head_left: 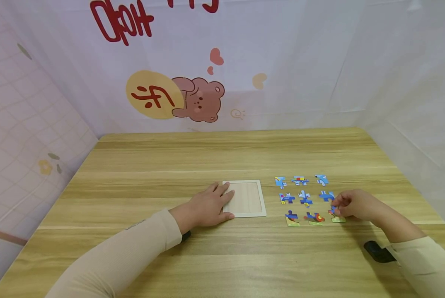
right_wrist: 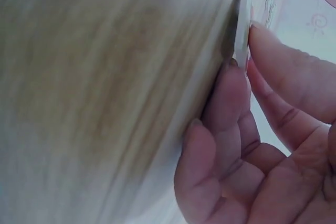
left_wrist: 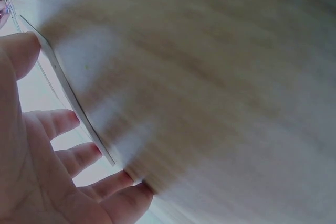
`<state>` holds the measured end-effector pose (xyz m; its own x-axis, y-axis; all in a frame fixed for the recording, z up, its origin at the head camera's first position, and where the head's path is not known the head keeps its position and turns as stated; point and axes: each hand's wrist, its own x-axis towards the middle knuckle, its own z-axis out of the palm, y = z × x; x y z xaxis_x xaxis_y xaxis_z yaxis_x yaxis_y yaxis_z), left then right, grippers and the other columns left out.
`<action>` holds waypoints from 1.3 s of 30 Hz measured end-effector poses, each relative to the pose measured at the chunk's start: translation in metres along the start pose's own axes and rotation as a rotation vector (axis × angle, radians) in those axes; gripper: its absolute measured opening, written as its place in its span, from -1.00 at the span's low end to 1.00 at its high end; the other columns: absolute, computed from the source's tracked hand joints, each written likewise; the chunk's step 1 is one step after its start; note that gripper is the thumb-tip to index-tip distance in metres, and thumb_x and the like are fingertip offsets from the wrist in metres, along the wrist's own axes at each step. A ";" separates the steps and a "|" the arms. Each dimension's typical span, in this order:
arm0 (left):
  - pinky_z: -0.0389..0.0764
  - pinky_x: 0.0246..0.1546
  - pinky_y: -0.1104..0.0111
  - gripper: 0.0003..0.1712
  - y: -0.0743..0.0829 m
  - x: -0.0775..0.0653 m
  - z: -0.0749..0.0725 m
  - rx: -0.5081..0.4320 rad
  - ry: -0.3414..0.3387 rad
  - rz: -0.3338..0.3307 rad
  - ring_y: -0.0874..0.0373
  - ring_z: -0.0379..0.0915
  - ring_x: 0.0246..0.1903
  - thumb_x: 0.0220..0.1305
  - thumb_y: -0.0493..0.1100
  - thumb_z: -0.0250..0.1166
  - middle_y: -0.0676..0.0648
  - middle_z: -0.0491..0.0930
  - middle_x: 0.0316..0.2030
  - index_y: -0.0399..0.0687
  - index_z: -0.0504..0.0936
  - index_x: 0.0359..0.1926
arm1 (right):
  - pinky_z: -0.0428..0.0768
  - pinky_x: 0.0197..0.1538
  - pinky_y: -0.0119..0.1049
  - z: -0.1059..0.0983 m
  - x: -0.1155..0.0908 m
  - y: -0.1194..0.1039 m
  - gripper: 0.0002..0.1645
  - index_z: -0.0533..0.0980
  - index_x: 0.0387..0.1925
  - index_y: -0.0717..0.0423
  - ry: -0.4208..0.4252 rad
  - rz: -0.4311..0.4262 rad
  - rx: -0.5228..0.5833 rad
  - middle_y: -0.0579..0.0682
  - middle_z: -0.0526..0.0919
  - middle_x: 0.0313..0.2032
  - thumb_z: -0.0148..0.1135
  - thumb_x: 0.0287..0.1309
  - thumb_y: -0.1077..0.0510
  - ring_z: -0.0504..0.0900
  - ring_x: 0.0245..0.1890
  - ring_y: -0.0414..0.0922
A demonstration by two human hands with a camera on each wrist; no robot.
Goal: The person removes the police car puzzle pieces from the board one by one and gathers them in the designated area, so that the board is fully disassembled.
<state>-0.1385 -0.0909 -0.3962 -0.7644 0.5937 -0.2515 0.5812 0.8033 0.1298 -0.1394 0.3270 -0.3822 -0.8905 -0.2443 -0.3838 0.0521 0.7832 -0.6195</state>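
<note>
A square white puzzle tray (head_left: pixel 262 203) with a bare pale wood base lies near the middle of the table. My left hand (head_left: pixel 207 206) rests over its left edge, fingers spread and fairly straight; in the left wrist view the fingertips touch along the tray's thin side (left_wrist: pixel 65 88). To the right, my right hand (head_left: pixel 362 207) pinches a puzzle piece (head_left: pixel 338 219) at the near right corner of a group of pieces. Thumb and fingertips grip that piece's pale edge (right_wrist: pixel 242 32) in the right wrist view. Fingers partly hide the piece's upper part in the head view.
Several other colourful jigsaw pieces (head_left: pixel 305 198) lie apart in rows between the tray and my right hand. They sit on a wood-grain table (head_left: pixel 170 157). A white printed cloth (head_left: pixel 301 62) hangs behind the table, with more cloth at both sides.
</note>
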 end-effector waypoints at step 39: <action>0.25 0.30 0.02 -0.14 -0.007 0.004 -0.007 -0.195 0.026 -0.033 -0.19 -0.02 0.42 0.31 0.32 0.09 -0.15 -0.08 0.50 0.01 0.15 0.48 | 0.47 -0.32 -0.26 -0.005 -0.007 -0.002 -0.55 0.53 -0.03 0.32 0.088 -0.025 -0.058 0.00 0.60 -0.29 0.17 0.32 -0.01 0.45 -0.32 -0.12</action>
<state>-0.1475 -0.0936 -0.3914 -0.7906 0.5657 -0.2345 0.4926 0.8149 0.3054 -0.1356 0.3295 -0.3750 -0.9275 -0.2150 -0.3058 0.0055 0.8102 -0.5861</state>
